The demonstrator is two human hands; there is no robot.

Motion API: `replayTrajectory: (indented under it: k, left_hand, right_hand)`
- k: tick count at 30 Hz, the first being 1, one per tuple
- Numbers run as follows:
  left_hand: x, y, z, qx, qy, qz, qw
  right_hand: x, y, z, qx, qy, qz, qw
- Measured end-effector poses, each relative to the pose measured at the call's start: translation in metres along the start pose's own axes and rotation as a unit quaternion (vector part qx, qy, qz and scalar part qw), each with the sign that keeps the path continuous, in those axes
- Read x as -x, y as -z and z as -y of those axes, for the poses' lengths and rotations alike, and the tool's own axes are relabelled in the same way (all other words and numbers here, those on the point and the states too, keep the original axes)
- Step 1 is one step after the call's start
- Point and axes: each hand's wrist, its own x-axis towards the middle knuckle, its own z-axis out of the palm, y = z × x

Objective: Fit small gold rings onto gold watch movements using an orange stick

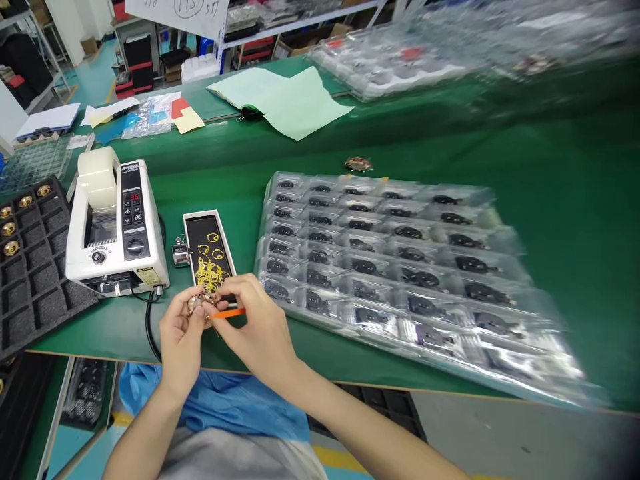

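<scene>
My left hand [183, 333] is closed on a small round rose-gold watch part [196, 304], held low over the near edge of the bench. In my right hand [263, 327] is a thin orange stick-like tool [227, 313], pinched between thumb and fingers, with its end by the watch part. My fingertips hide much of both. Just beyond my hands lies a white-rimmed box [223, 233] with a black floor, holding many thin yellow rings [211, 272]. A metal tally counter [181, 253] touches or nearly touches the box's left side.
A white tape dispenser [143, 223] stands at the left, beside a black foam tray [37, 267] with several gold cases. Right of my hands is a stack of clear plastic trays [300, 317] with black round parts. Another watch part [359, 164] lies behind it, near green paper [305, 103].
</scene>
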Motion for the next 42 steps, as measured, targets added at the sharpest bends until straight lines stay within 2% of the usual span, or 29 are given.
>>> replayTrajectory:
  k: [5, 8, 10, 12, 14, 16, 18, 21, 25, 28, 33, 42]
  left_hand:
    - [0.002, -0.001, 0.000, -0.001, -0.008, 0.025, 1.000]
    - [-0.001, 0.003, 0.001, -0.033, -0.011, 0.056, 0.998]
    - [-0.004, 0.007, 0.000, -0.073, -0.023, 0.076, 0.994]
    - [-0.008, 0.010, -0.003, -0.096, -0.045, 0.076, 0.991]
    - [-0.011, 0.012, -0.006, -0.080, -0.058, 0.050, 0.994]
    - [-0.012, 0.012, -0.008, -0.051, -0.053, 0.018, 0.997]
    - [-0.011, 0.011, -0.008, -0.031, -0.039, 0.000, 0.999]
    - [-0.006, 0.008, -0.008, 0.018, -0.003, 0.002, 1.000]
    - [0.001, 0.004, -0.013, 0.052, 0.029, 0.017, 0.998]
    - [0.006, 0.002, -0.018, 0.022, 0.018, 0.020, 0.999]
    - [0.013, 0.002, -0.020, -0.020, -0.023, 0.003, 1.000]
    - [0.016, 0.002, -0.015, -0.081, -0.070, -0.008, 0.994]
  right_hand:
    - [-0.010, 0.007, -0.001, -0.094, -0.033, 0.112, 0.989]
    - [-0.015, 0.010, -0.004, -0.065, -0.019, 0.142, 0.987]
    - [-0.017, 0.012, -0.006, -0.018, 0.014, 0.151, 0.988]
    - [-0.017, 0.014, -0.004, 0.021, 0.068, 0.122, 0.990]
    - [-0.014, 0.016, 0.000, 0.039, 0.131, 0.045, 0.990]
    - [-0.007, 0.016, 0.006, 0.053, 0.192, -0.038, 0.979]
    - [0.001, 0.016, 0.011, 0.080, 0.257, -0.078, 0.960]
    - [0.008, 0.013, 0.011, 0.136, 0.316, -0.084, 0.935]
    - [0.003, 0.010, 0.004, 0.178, 0.274, -0.102, 0.940]
    - [-0.003, 0.012, 0.000, 0.178, 0.266, -0.100, 0.942]
    - [-0.004, 0.014, -0.003, 0.128, 0.284, -0.060, 0.948]
    - [-0.003, 0.013, -0.009, 0.142, 0.330, -0.063, 0.931]
